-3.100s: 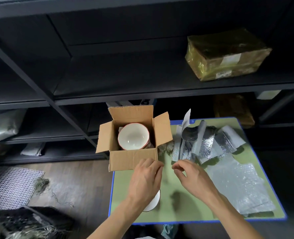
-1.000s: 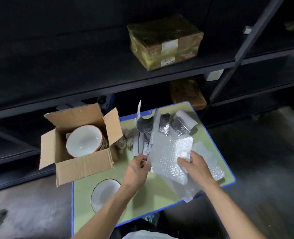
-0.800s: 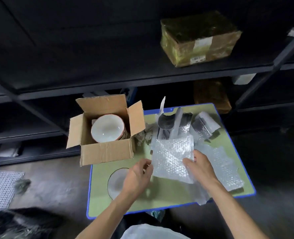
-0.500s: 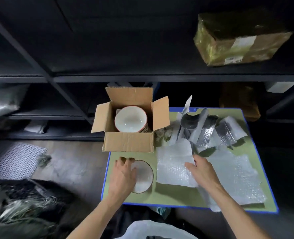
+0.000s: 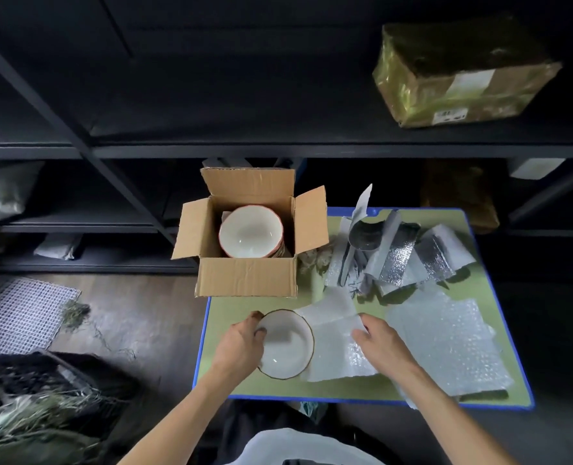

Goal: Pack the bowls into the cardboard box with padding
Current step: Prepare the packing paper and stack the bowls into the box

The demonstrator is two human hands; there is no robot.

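Left hand [image 5: 241, 344] fingers curl round the left rim of the loose bowl [image 5: 287, 344] on the green surface [image 5: 231, 307] | right hand [image 5: 379, 347] fingers pinch the bubble-wrap sheet [image 5: 335, 354], touching the bowl's right side | cardboard box [image 5: 248, 280], holding a second bowl [image 5: 250, 231], stands just beyond, nearer the left hand.

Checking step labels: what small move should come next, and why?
Probably lift the bowl onto the bubble wrap beside it, to wrap it before boxing: the left hand grips its rim, the right hand is on the wrap, and the bowl is bare.
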